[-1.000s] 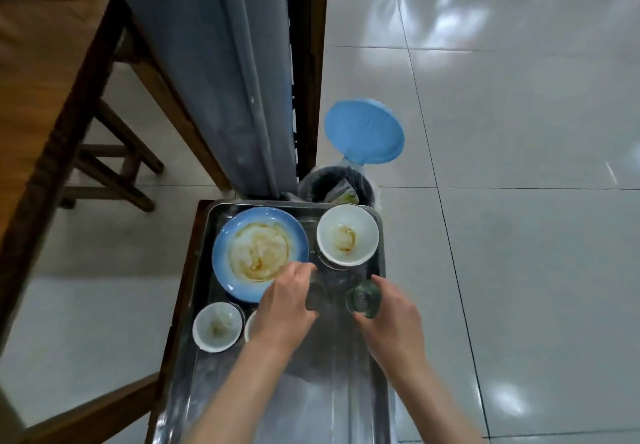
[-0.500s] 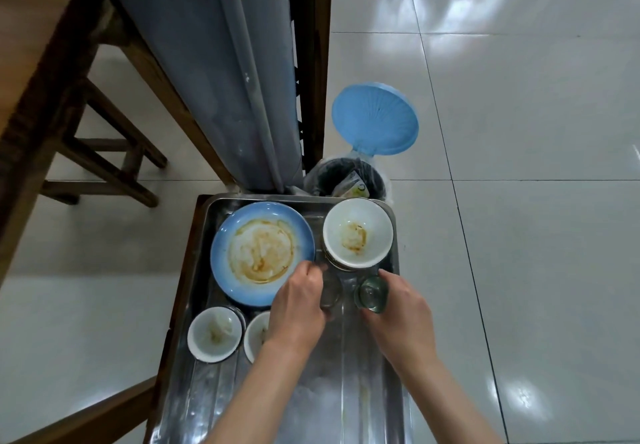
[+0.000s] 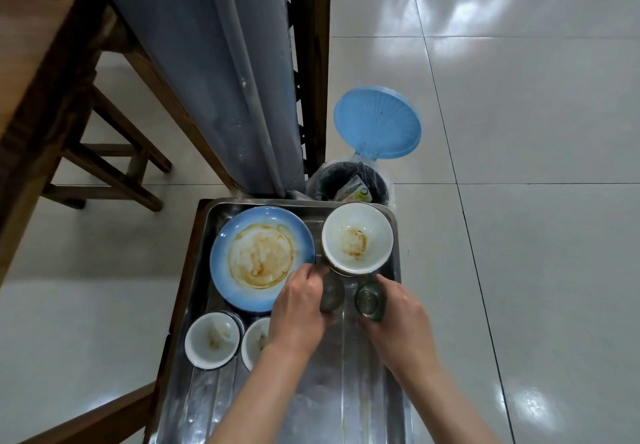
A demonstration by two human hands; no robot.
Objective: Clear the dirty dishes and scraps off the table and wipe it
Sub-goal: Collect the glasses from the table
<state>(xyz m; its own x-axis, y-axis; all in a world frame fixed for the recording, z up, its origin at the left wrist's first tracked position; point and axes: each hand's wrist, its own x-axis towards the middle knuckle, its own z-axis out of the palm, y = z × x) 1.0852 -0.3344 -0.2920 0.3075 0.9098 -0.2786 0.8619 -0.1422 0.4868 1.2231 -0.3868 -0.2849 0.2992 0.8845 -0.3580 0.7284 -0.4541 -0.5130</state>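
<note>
My left hand (image 3: 298,315) is curled around a small clear glass (image 3: 331,293), fingers wrapped over its left side, and my right hand (image 3: 398,319) grips a second, greenish glass (image 3: 370,300) from the right. Both glasses stand close together, mouths up, over the middle of the steel tray (image 3: 346,391); whether their bases touch the metal I cannot tell.

The dirty dishes fill the far half of that tray. At far left lies the blue plate (image 3: 242,291), its pale centre smeared with a ring of brown-orange sauce; my left knuckles cover its near right edge. At far right sits a white bowl (image 3: 356,236) with a brown stain in its bottom, stacked on what looks like another dish beneath. Near left are two small white bowls: the left one (image 3: 212,339) shows a bit of pale residue, the other (image 3: 254,339) is half hidden under my left wrist. The tray's near part is bare, ribbed and streaked.

Just beyond the tray stands a dark bin (image 3: 377,180) lined with a bag, its blue lid (image 3: 377,121) flipped upright. A crumpled packet (image 3: 353,192) lies inside; its printing is too small for me to read. A wooden surface (image 3: 31,45) shows at far left.
</note>
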